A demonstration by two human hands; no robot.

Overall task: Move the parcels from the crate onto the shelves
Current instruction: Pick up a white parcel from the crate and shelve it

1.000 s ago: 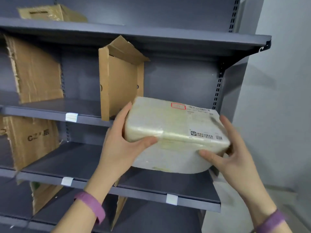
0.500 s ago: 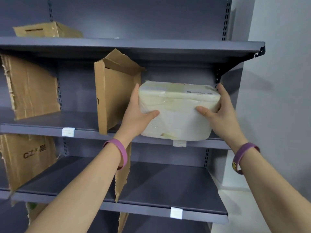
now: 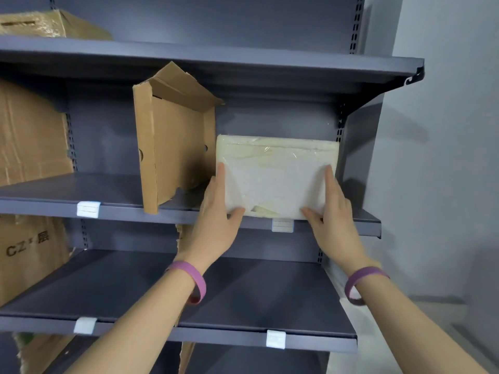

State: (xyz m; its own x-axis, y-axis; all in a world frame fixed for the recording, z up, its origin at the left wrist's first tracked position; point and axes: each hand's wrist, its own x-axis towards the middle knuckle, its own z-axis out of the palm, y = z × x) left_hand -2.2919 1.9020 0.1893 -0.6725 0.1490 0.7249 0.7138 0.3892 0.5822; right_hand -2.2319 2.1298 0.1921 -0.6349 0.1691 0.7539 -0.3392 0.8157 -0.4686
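Note:
A white parcel (image 3: 275, 176) wrapped in clear film stands on its edge on the middle grey shelf (image 3: 172, 213), at the right end. My left hand (image 3: 218, 217) grips its left side, thumb under the lower front edge. My right hand (image 3: 330, 214) grips its right side the same way. The parcel's left side is close to a torn cardboard divider (image 3: 172, 147). No crate is in view.
More cardboard pieces stand at the left: a brown cardboard panel (image 3: 29, 133), a printed box (image 3: 27, 252) below it and a film-covered carton (image 3: 51, 24) on the top shelf. The lower shelf (image 3: 243, 298) runs under my arms. A pale wall (image 3: 445, 157) is at the right.
I lifted the parcel from chest height up to the middle shelf and pushed it in. It now rests on the shelf beside the cardboard divider, both hands still on it.

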